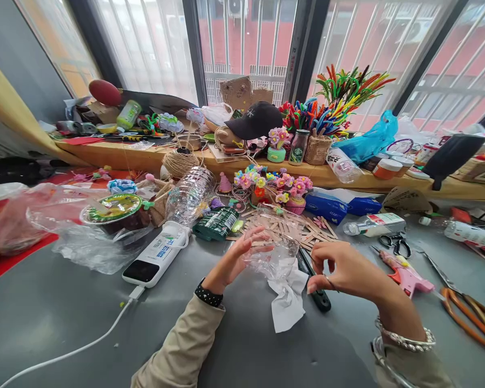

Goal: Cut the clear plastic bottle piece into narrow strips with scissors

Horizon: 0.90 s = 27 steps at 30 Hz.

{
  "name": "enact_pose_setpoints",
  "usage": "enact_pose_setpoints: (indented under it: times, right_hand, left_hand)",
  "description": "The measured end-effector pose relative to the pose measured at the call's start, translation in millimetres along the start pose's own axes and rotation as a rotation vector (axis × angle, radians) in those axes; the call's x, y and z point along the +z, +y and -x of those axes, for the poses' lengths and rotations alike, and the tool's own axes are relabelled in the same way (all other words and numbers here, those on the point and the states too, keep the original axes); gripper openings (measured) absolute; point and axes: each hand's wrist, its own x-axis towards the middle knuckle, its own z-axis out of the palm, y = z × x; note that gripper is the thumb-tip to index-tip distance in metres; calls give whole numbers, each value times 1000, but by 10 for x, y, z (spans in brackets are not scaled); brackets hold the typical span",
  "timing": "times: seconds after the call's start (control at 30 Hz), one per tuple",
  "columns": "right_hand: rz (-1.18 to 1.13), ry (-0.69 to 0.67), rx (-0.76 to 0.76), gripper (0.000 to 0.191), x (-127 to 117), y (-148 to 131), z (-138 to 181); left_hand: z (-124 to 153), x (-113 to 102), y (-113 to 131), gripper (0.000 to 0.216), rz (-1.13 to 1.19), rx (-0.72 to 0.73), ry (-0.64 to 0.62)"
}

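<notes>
My left hand (242, 256) reaches in from the lower left with its fingers stretched out and apart. They lie along a crumpled-looking piece of clear plastic (277, 253), and glare blurs where they touch it. A white tissue (286, 302) lies directly in front of the plastic. To the right, my right hand (341, 269) is bent at the wrist, thumb and fingertips brought close together in a pinch. Anything held there is too thin to make out. Beneath those fingertips a black-handled cutter (321, 299) lies on the grey table (234, 345).
Wooden sticks (315, 229) lie behind the plastic. On the right are a pink glue gun (408, 275), black pliers (396, 245) and orange-handled scissors (464, 312). A white power bank (157, 256) with a cable lies left. Bottles and pipe-cleaner flowers (295, 188) crowd the back.
</notes>
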Motion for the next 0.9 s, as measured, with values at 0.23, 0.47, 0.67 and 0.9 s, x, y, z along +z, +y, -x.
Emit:
enact_pose_setpoints:
  times: [0.23, 0.47, 0.67, 0.9]
  right_hand:
    - [57, -34, 50, 58, 12, 8, 0]
    - [98, -58, 80, 59, 12, 6, 24]
    - [247, 5, 141, 62, 107, 49, -15]
    - [193, 24, 139, 63, 132, 44, -71]
  left_hand:
    - [-16, -9, 1, 52, 13, -4, 6]
    - [-6, 39, 24, 46, 0, -24, 65]
    - [-36, -3, -70, 44, 3, -63, 143]
    - [-20, -72, -114, 55, 55, -41, -6]
